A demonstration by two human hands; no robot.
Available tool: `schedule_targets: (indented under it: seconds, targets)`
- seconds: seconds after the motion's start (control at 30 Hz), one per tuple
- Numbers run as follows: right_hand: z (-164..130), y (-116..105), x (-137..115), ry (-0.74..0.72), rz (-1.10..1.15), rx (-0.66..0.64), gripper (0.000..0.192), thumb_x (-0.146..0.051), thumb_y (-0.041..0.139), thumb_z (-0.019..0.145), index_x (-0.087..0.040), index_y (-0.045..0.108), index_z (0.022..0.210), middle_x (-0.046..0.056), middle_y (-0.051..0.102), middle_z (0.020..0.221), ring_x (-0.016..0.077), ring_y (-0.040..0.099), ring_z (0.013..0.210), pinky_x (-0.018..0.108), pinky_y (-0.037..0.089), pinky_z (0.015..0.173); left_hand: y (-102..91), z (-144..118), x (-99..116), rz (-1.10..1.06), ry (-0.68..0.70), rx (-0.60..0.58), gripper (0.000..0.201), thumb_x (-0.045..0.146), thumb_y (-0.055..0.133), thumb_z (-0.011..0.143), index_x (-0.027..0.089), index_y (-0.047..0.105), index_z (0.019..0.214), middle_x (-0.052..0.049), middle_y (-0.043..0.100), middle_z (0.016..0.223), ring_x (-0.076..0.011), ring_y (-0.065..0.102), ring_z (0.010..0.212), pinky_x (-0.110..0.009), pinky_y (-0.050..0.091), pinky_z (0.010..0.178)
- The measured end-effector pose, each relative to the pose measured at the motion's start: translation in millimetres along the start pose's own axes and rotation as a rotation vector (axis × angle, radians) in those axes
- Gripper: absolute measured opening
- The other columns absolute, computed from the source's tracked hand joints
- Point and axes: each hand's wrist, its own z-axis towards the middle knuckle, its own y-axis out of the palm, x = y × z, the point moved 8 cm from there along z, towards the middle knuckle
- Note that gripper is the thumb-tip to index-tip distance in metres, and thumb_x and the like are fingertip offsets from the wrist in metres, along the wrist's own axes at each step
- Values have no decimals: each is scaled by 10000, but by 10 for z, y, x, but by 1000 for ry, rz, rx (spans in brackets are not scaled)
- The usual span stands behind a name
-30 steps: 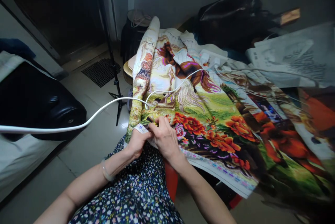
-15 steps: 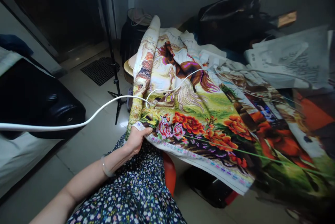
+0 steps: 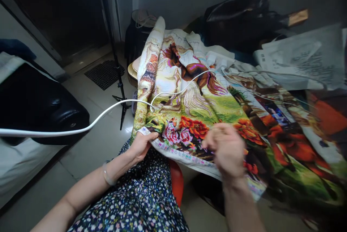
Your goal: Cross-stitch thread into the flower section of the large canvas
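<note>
My left hand (image 3: 142,145) is closed on the near left edge of a cross-stitch cloth (image 3: 197,101) patterned with horses and flowers, its thumb on top. The cloth's left side is wound into a thick roll (image 3: 150,65). My right hand (image 3: 226,147), blurred, is over the orange flowers near the cloth's lower border, fingers curled into a pinch. A faint thin line, perhaps thread, runs left from its fingers across the flowers; whatever is between the fingertips is too small and smeared to make out.
A white cable (image 3: 108,110) crosses from the left onto the cloth. Behind it stands a black tripod stand (image 3: 116,69). A black padded seat (image 3: 46,105) is at the left, a dark bag (image 3: 235,18) and a pale printed bag (image 3: 300,58) at the back right.
My right hand has come into view over the cloth. The green thread earlier stretched off to the right no longer shows there. My left hand keeps its hold on the edge.
</note>
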Motion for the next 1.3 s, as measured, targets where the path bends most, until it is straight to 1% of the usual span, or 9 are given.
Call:
schedule_targets:
  seconds: [0.07, 0.13, 0.23, 0.33, 0.47, 0.73, 1.0, 1.1, 1.3]
  targets:
    - [-80, 499, 58, 17, -72, -232, 93, -298, 515, 905, -217, 553, 929, -55, 506, 542, 108, 495, 442, 210, 390, 419, 1, -14, 8, 9, -9, 2, 441, 162, 810, 568, 122, 694, 991, -75, 731, 880, -216, 662, 796, -383, 496, 829]
    - [-171, 907, 36, -93, -234, -402, 118, -231, 514, 890, -206, 626, 912, 9, 659, 713, 137, 613, 609, 240, 469, 562, 6, -24, 16, 14, -10, 7, 369, 156, 802, 571, 116, 698, 923, -70, 727, 855, -203, 654, 775, -360, 495, 805]
    - [-191, 1135, 28, -201, -426, -424, 171, -189, 515, 882, -203, 685, 891, 37, 732, 865, 171, 675, 743, 264, 485, 688, 29, -33, 24, 8, -6, 13, 314, 147, 795, 565, 112, 697, 862, -66, 723, 842, -190, 647, 766, -335, 491, 790]
    - [-129, 1116, 94, -164, -522, -396, 179, -189, 529, 879, -201, 707, 887, 27, 740, 799, 167, 677, 661, 253, 470, 626, 54, -41, 23, 2, -6, 16, 327, 141, 799, 553, 114, 698, 863, -66, 724, 850, -187, 646, 775, -331, 487, 799]
    - [-98, 1094, 129, -146, -524, -396, 181, -186, 540, 869, -198, 721, 872, 16, 738, 753, 156, 670, 613, 243, 457, 589, 64, -45, 19, 0, 1, 8, 339, 152, 809, 547, 116, 701, 867, -68, 724, 856, -192, 649, 781, -338, 487, 803]
    - [-104, 1124, 126, -151, -547, -402, 195, -181, 529, 866, -204, 722, 870, 21, 747, 784, 161, 682, 649, 241, 473, 624, 33, -25, 4, -7, 21, 11, 350, 147, 807, 547, 117, 704, 880, -75, 726, 898, -201, 653, 823, -345, 486, 830]
    - [-187, 1203, 35, -257, -851, -324, 198, -181, 500, 872, -182, 693, 829, 45, 718, 687, 167, 649, 572, 243, 408, 570, 17, -29, 2, 28, 59, 55, 356, 157, 816, 534, 110, 705, 869, -73, 728, 870, -204, 654, 802, -341, 489, 823]
    - [-181, 1190, 73, -201, -715, -334, 191, -203, 496, 888, -188, 682, 847, 28, 706, 689, 157, 636, 577, 241, 417, 574, -19, -15, -24, 6, 23, 70, 309, 202, 812, 563, 115, 698, 837, -53, 714, 804, -182, 643, 742, -324, 491, 774]
    - [-133, 1107, 160, -152, -442, -322, 164, -178, 546, 849, -186, 708, 825, 56, 689, 815, 177, 636, 744, 269, 476, 679, -84, 8, -72, -27, -47, 80, 209, 200, 771, 614, 122, 694, 791, -19, 680, 721, -137, 594, 644, -287, 466, 683]
